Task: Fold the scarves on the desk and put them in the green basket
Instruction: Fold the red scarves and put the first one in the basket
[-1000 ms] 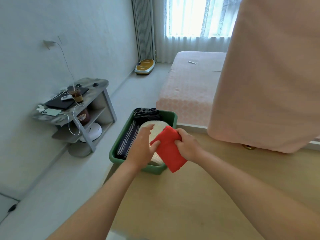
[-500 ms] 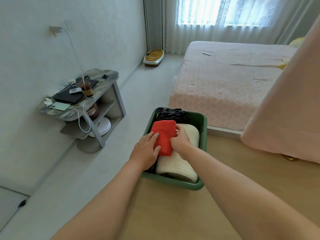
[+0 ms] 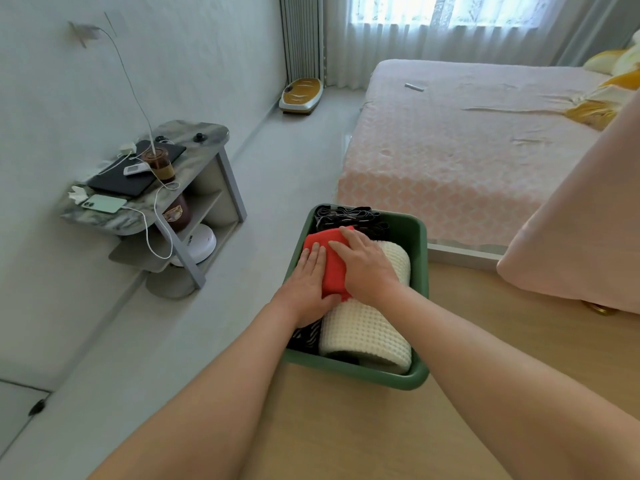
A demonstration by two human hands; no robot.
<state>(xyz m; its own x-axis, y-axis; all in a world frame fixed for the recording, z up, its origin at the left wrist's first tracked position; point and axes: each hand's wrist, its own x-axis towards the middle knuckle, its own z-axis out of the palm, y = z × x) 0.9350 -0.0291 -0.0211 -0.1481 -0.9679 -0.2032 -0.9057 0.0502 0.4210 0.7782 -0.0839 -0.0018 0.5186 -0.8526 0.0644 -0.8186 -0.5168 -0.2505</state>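
So I saw left hand (image 3: 308,282) and right hand (image 3: 367,268) flat, pressing folded red scarf (image 3: 322,240) into green basket (image 3: 353,370), task looked nearly done

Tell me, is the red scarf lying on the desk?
No, the red scarf sits inside the green basket, on the cream scarf, with the left hand and right hand pressing flat on it.

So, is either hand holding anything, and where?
Nothing gripped: left hand and right hand press flat-fingered on top of the folded red scarf in the green basket.
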